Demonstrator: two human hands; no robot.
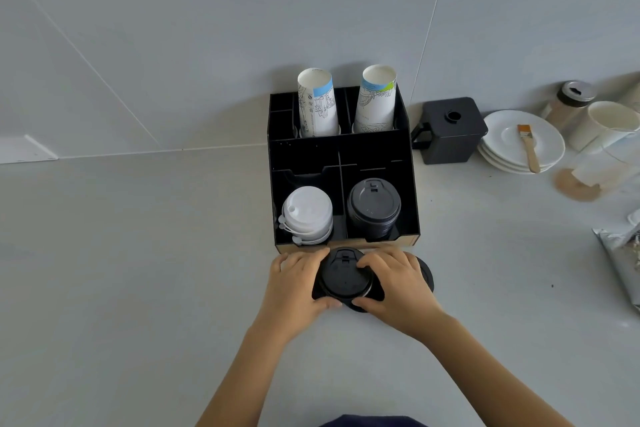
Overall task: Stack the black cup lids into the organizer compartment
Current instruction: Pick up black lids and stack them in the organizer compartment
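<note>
A black organizer [412,184] stands against the wall. Its front right compartment holds a stack of black lids [374,206]; the front left one holds white lids [306,213]. Just in front of the organizer, on the counter, my left hand [294,284] and my right hand [398,288] grip a small pile of black cup lids [346,282] from either side. Another black lid [426,276] lies flat under and to the right of my right hand, partly hidden.
Two paper cup stacks [317,104] stand in the organizer's rear compartments. A black lidded box [448,130], stacked white plates [519,146] with a brush, a jar and a white mug sit to the right. A foil packet [620,253] lies at the right edge.
</note>
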